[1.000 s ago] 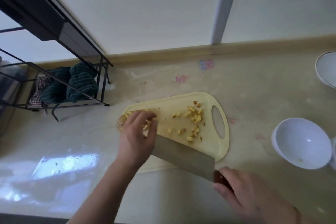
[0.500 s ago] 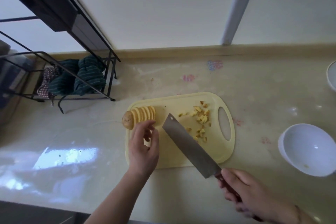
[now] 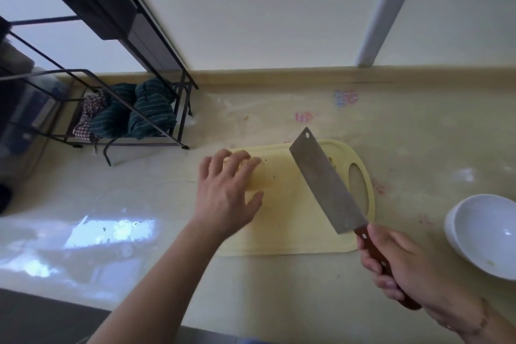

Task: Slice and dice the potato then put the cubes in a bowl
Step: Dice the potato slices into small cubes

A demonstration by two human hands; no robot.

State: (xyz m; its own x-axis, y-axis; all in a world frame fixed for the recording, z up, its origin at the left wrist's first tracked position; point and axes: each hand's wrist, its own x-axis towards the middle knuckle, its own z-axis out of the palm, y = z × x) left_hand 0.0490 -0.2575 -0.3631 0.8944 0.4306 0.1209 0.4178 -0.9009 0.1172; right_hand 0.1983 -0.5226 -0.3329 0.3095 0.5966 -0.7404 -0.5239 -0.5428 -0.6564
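On the counter lies a pale yellow cutting board (image 3: pixel 284 232). At its left end sits the sliced potato (image 3: pixel 229 161), mostly covered by my left hand (image 3: pixel 223 193), whose fingers lie fairly straight over the slices. My right hand (image 3: pixel 405 265) grips the brown handle of a cleaver (image 3: pixel 324 181). The blade is lifted and slants across the board's right half. It hides the diced cubes, of which only a scrap (image 3: pixel 331 160) peeks out beside it. A white bowl (image 3: pixel 485 234) stands to the right of the board.
A black wire rack (image 3: pixel 178 109) with dark striped cloths (image 3: pixel 139 114) stands at the back left against the wall. The glossy beige counter (image 3: pixel 418 148) runs between board and wall. The counter's front edge lies close below my arms.
My left hand went forward from beside the slices to lie over them. The cleaver rose and swung right, so its blade now covers the cubes. The view shifted slightly.
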